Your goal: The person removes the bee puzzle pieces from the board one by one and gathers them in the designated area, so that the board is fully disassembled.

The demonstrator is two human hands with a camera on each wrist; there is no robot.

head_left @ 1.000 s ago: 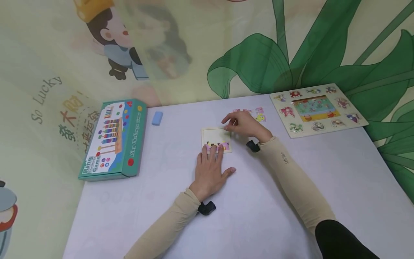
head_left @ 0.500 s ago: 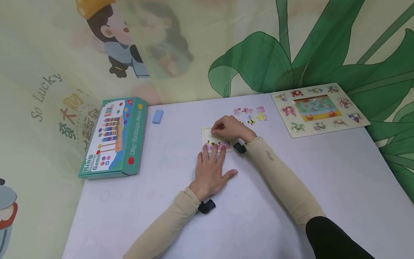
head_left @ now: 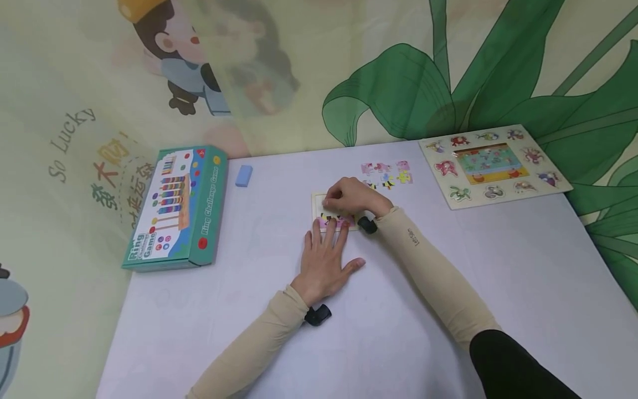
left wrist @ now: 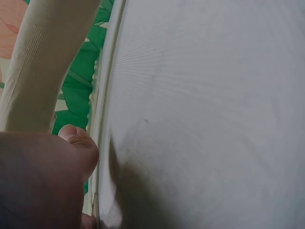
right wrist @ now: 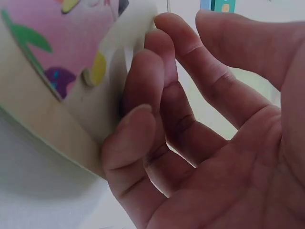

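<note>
Right hand (head_left: 351,197) is over the puzzle tray (head_left: 317,201).

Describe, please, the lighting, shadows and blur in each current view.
Head view: even light, faint shadow on the tablecloth beside the right sleeve; left wrist view: dim, with a darker shadow beside the left hand; right wrist view: bright background, right hand in shade, puzzle frame slightly blurred.

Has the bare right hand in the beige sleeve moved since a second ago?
Yes. In the head view, the right hand has shifted left, from the right edge of the cream square puzzle tray to over its middle.
</note>
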